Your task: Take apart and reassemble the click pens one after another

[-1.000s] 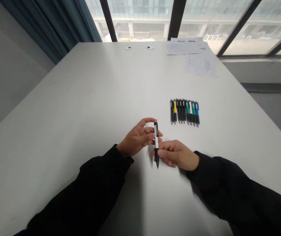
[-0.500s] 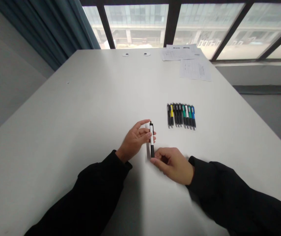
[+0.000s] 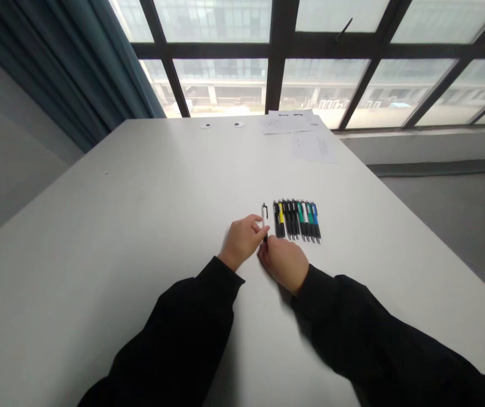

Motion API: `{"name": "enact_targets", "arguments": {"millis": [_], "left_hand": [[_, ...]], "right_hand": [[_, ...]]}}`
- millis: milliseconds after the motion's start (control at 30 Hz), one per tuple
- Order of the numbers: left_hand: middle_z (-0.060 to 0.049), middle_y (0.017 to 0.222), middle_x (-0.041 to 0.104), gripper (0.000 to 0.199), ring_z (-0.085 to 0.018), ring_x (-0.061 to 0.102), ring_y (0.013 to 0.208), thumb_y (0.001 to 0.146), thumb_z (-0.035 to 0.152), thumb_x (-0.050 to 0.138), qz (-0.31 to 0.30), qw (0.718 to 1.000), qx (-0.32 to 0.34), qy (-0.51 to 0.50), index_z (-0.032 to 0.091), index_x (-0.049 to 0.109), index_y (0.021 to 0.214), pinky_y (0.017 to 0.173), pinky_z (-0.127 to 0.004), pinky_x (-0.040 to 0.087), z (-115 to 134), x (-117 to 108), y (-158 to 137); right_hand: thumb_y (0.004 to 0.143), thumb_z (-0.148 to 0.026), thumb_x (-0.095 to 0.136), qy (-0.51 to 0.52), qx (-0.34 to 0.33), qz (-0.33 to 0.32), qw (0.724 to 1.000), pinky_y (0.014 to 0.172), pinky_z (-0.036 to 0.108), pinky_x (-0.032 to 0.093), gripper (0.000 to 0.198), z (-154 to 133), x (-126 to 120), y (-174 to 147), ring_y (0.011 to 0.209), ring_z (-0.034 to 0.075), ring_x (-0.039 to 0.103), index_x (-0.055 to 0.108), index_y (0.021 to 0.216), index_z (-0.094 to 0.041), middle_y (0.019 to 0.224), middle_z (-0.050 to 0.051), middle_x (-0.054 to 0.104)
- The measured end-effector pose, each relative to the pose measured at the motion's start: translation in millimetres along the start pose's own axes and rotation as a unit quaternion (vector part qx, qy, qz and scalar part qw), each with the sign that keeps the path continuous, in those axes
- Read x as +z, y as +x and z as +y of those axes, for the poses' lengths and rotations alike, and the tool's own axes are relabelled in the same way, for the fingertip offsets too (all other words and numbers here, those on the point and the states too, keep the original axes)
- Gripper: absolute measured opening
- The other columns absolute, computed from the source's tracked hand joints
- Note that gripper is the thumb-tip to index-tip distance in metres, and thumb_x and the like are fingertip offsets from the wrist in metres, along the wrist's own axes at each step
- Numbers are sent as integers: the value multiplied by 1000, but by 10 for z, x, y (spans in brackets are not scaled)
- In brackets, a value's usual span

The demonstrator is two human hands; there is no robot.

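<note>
A white-and-black click pen [image 3: 265, 213] lies almost upright in view, just left of a row of pens [image 3: 297, 219]. My left hand [image 3: 242, 240] closes on its barrel from the left, with thumb and fingertips at the middle. Its dark lower end is in the curled fingers of my right hand [image 3: 285, 261], which partly hide the tip. The row holds several pens side by side: black ones, a yellow one, green ones, a white one and a blue one at the right end.
The white table [image 3: 161, 198] spreads around my hands. Paper sheets [image 3: 287, 124] lie at its far edge, with two small white-and-dark discs [image 3: 238, 125] left of them. Behind stand a dark-framed window [image 3: 274, 85] and a blue curtain [image 3: 111, 68].
Both hands have carried the white-and-black pen away from me, up beside the left end of the row. My view has tilted up, showing more of the window.
</note>
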State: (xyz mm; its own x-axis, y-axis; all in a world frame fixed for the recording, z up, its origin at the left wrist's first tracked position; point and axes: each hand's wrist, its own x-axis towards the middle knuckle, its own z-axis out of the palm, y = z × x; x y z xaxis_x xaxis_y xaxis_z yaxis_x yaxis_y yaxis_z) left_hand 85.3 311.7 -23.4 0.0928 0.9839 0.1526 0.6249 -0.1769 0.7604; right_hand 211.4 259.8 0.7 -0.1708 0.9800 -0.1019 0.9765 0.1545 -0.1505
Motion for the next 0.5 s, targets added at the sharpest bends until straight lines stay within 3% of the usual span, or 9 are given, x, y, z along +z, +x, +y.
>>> {"name": "enact_targets", "arguments": {"millis": [167,500], "left_hand": [[1,66,73,16,-16,68,64,82,29,71,-16,999,1,40,18,73,94,68,-27,49,42,53,143],[-1,72,74,21,-17,68,68,85,36,70,-22,998,43,35,18,73,96,72,-29,49,-7,68,162]], "right_hand": [[101,-28,36,-11,-5,1,1000,66,32,51,32,34,34,78,76,27,74,64,100,-13,85,15,74],[103,-26,35,-7,8,19,1000,64,31,52,31,46,86,54,73,26,74,62,98,-11,82,15,74]]}}
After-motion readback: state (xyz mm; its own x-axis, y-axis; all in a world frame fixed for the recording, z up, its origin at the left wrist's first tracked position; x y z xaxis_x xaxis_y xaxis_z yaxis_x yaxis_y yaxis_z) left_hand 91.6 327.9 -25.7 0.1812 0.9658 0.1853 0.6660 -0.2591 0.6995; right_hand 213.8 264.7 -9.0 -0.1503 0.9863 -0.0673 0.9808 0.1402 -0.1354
